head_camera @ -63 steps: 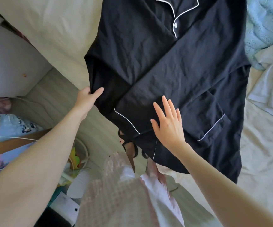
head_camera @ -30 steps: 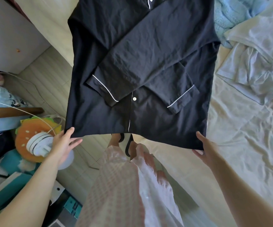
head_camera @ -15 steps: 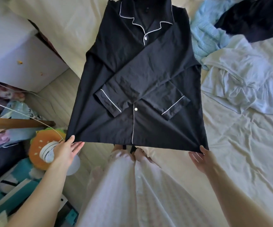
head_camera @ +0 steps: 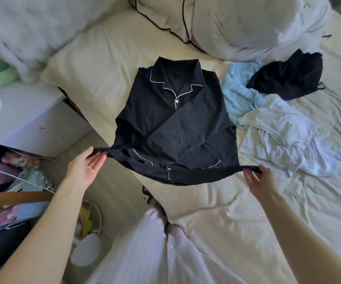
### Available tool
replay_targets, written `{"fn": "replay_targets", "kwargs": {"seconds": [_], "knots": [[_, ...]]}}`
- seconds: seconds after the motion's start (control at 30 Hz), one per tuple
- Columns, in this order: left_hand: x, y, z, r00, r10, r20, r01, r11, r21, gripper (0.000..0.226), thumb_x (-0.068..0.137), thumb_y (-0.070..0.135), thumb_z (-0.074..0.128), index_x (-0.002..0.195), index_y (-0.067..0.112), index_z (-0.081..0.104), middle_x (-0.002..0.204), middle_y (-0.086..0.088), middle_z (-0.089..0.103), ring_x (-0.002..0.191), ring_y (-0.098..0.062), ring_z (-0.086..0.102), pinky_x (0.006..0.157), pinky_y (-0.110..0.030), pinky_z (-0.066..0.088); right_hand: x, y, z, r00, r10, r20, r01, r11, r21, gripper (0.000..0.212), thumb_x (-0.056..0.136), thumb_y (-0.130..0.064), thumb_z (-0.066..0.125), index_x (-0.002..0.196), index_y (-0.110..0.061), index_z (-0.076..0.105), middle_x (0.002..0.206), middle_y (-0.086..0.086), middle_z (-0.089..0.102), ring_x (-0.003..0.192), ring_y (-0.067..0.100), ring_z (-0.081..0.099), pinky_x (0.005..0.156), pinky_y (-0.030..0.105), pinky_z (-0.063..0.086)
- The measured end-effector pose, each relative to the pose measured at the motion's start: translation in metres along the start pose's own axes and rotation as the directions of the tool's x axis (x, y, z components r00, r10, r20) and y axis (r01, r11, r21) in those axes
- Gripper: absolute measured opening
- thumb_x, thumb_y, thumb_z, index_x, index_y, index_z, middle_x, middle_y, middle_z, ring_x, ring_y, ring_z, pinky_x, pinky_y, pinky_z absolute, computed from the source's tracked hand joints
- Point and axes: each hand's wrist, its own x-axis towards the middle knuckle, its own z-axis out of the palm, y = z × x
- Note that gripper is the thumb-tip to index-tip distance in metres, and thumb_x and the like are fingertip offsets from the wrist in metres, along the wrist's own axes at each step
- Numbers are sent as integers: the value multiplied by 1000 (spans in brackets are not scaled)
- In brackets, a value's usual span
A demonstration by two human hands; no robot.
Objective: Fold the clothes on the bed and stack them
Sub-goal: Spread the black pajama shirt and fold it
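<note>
Left hand (head_camera: pixel 86 168) and right hand (head_camera: pixel 256 177) each pinch a hem corner of the black pyjama shirt (head_camera: pixel 175 128), lying mid-bed (head_camera: pixel 216 212) with sleeves crossed. Carry both corners together toward 12 o'clock, hem level, to the collar. Unfolded clothes (head_camera: pixel 278 128) wait at 3 o'clock.

Home bedroom, bed (head_camera: pixel 216 212), pillows (head_camera: pixel 247 23), clothes (head_camera: pixel 278 130)
</note>
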Motion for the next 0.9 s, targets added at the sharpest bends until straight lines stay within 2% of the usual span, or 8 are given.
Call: {"fn": "replay_targets", "kwargs": {"seconds": [0.27,0.33,0.4,0.47,0.53,0.7,0.83,0.9], "knots": [[79,70,118,995,53,89,-44,995,-95,16,97,9,47,98,-4,56,101,-16,63,73,-24,71,61,-26,57,60,-74,129,994,-43,102,36,996,78,13,99,-16,46,93,-8,55,101,8,61,91,19,63,57,29,57],[112,86,153,993,48,107,-41,997,-66,20,97,10,48,109,-6,53,103,-15,62,79,-24,70,63,-26,57,83,-88,169,993,-49,106,35,992,124,15,99,-16,46,91,-6,55,100,8,61,86,19,63,60,30,58],[147,100,188,991,45,122,-42,999,-21,25,96,13,51,115,-4,50,104,-16,61,83,-24,68,64,-27,57,107,-100,213,989,-64,134,51,994,102,16,99,-17,45,94,-6,54,101,7,61,85,18,62,70,30,58],[185,113,223,991,59,117,-63,998,27,21,96,14,51,112,-1,50,104,-16,60,85,-24,67,64,-27,58,136,-110,254,984,-94,152,81,993,86,15,100,-18,44,95,-7,53,99,7,60,84,18,62,63,29,58],[222,124,256,987,95,132,-107,990,90,10,97,14,50,100,4,51,101,-14,58,85,-22,65,63,-27,57,165,-117,292,980,-113,163,104,992,66,13,100,-19,44,98,-9,52,99,7,59,84,18,62,59,30,56],[294,141,307,983,129,131,-150,975,165,9,96,17,52,98,8,52,103,-11,60,85,-19,67,64,-27,57,225,-131,366,974,-128,186,116,990,75,21,101,-18,41,118,-6,47,107,8,58,90,20,61,69,33,56],[335,138,331,983,142,116,-159,975,156,16,95,15,55,106,4,53,106,-14,61,85,-20,69,65,-27,57,262,-129,398,971,-130,202,120,991,60,19,102,-19,38,99,-6,51,104,6,56,89,17,60,86,31,52],[350,130,334,986,140,90,-155,971,182,17,95,15,55,109,5,53,107,-12,61,87,-20,68,64,-27,57,278,-122,401,977,-116,181,111,993,36,19,102,-20,37,99,-8,51,104,5,56,89,16,59,89,31,51]]}}
